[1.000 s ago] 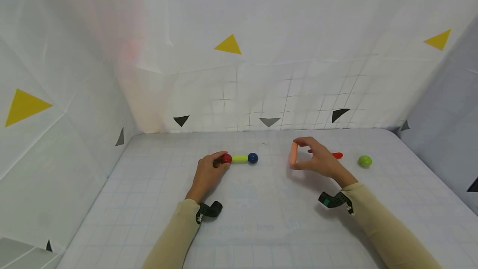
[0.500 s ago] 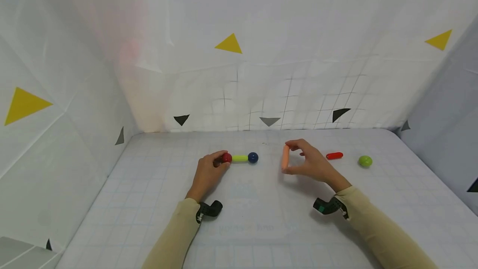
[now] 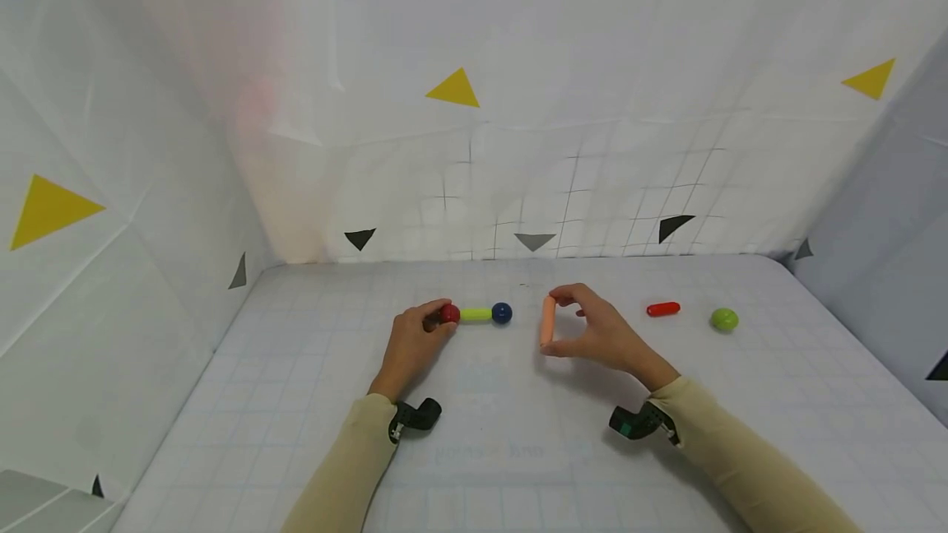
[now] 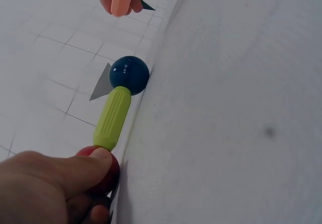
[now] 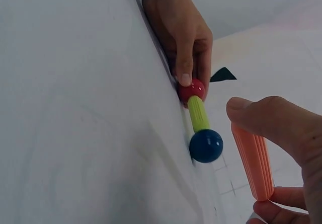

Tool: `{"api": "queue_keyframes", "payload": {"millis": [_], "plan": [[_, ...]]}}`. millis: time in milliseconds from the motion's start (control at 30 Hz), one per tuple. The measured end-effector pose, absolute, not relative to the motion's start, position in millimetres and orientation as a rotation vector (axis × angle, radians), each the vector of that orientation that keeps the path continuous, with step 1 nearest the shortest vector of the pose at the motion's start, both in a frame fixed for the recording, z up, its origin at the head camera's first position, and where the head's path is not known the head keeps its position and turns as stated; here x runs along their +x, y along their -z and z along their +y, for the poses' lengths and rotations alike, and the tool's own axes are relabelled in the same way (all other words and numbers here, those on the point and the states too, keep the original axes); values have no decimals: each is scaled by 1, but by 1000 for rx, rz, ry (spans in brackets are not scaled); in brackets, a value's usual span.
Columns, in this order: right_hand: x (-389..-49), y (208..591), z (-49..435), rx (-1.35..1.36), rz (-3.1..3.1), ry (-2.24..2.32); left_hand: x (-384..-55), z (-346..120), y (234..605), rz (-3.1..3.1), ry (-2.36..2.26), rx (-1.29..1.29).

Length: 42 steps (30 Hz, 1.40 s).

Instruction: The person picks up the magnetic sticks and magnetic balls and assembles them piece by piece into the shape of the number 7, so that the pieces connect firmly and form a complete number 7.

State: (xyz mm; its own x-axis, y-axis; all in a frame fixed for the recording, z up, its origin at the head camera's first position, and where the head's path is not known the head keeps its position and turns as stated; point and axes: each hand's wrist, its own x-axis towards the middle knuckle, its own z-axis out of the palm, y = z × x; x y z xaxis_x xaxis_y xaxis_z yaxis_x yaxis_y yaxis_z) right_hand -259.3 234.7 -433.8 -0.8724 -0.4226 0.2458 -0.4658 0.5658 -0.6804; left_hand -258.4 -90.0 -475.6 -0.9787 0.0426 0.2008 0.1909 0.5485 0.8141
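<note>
My left hand [image 3: 418,344] grips a red ball [image 3: 449,313] between thumb and fingers. That ball is joined to a ribbed yellow-green rod [image 4: 112,117], whose other end carries a dark blue ball [image 3: 501,313]; the whole row lies along the table. In the right wrist view the same red ball [image 5: 192,89] shows under the left thumb. My right hand [image 3: 603,336] pinches an orange ribbed rod [image 5: 254,158] by its two ends, thumb on one and fingertips on the other. This orange rod is to the right of the blue ball, apart from it.
A red rod [image 3: 662,309] lies on the white table [image 3: 489,418] beyond my right hand. Farther right sits a green ball [image 3: 724,320]. White sheeting with yellow triangles [image 3: 454,89] rises behind the table and at both sides.
My right hand has moved left with the orange rod, closer to the blue ball, uncovering the red rod behind it. The left hand and its joined pieces have stayed put.
</note>
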Motion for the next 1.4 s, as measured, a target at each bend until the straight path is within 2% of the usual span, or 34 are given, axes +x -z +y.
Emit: {"api": "queue_keyframes", "payload": {"millis": [1400], "plan": [[-243, 457, 178, 940, -2759, -1210, -257, -88, 474, -2623, 1414, -196]]}}
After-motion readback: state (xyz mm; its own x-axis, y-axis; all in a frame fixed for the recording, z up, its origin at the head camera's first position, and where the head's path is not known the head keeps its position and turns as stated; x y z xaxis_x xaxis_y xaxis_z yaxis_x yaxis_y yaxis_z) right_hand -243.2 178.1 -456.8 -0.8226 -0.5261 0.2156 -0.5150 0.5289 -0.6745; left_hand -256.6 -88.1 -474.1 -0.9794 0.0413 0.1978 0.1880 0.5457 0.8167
